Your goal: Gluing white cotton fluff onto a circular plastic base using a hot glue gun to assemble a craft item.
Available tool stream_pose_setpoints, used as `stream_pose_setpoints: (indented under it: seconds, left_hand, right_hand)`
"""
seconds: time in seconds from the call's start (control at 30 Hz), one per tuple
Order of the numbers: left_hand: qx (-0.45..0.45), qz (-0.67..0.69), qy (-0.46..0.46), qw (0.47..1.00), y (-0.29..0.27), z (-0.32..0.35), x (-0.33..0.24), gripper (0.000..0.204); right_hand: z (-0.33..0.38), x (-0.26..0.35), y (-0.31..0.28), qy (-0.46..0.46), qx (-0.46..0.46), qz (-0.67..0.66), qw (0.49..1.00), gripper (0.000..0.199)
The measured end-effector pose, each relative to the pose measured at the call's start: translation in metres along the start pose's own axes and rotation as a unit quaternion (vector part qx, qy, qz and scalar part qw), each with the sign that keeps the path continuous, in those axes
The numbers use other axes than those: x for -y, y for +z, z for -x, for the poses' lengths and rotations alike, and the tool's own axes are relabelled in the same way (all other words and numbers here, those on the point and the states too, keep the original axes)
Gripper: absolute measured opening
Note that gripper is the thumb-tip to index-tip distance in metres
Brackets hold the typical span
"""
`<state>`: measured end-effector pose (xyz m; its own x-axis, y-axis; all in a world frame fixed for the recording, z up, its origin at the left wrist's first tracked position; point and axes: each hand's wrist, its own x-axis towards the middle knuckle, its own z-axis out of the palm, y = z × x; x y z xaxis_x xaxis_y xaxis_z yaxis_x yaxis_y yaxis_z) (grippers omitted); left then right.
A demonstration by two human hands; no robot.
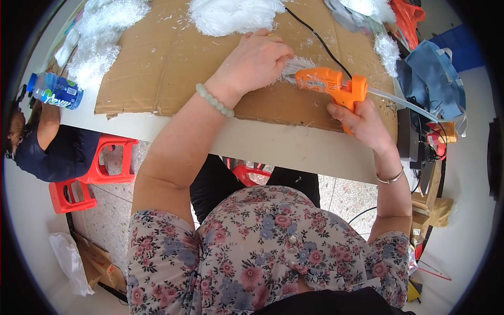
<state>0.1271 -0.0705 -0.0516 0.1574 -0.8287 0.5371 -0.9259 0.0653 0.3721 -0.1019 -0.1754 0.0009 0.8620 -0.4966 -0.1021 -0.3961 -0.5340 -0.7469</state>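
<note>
My right hand is wrapped round the handle of an orange hot glue gun. A long translucent glue stick sticks out of its back end. The gun's nozzle points left, at a small piece of white stringy material. My left hand pinches that piece at its left side, just above the cardboard sheet. Fingertips of the left hand are partly hidden behind its knuckles. Whether the nozzle touches the white piece I cannot tell.
White shredded-fibre heaps lie at the cardboard's far edge, with more at left. A black cord runs to the gun. A water bottle lies by a seated person. A blue bag stands at right.
</note>
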Motion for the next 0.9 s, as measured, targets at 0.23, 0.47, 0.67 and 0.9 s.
stream_pose_setpoints:
  seconds: [0.23, 0.47, 0.67, 0.9]
  left_hand:
    - [-0.032, 0.038, -0.01, 0.999, 0.001, -0.003, 0.001, 0.017]
    - [-0.03, 0.04, -0.014, 0.999, -0.001, -0.003, 0.002, 0.016]
    - [-0.048, 0.046, -0.008, 0.998, -0.002, -0.002, -0.003, 0.015]
    - [-0.07, 0.039, 0.01, 0.997, -0.006, -0.004, -0.006, 0.012]
  right_hand:
    - [-0.005, -0.007, 0.002, -0.021, -0.016, -0.015, 1.0, 0.019]
    - [0.003, -0.022, -0.016, -0.02, -0.009, -0.053, 0.998, 0.016]
    - [0.01, -0.025, -0.033, 0.02, -0.048, -0.236, 0.97, 0.023]
    - [-0.011, -0.021, -0.014, -0.022, -0.079, -0.465, 0.881, 0.022]
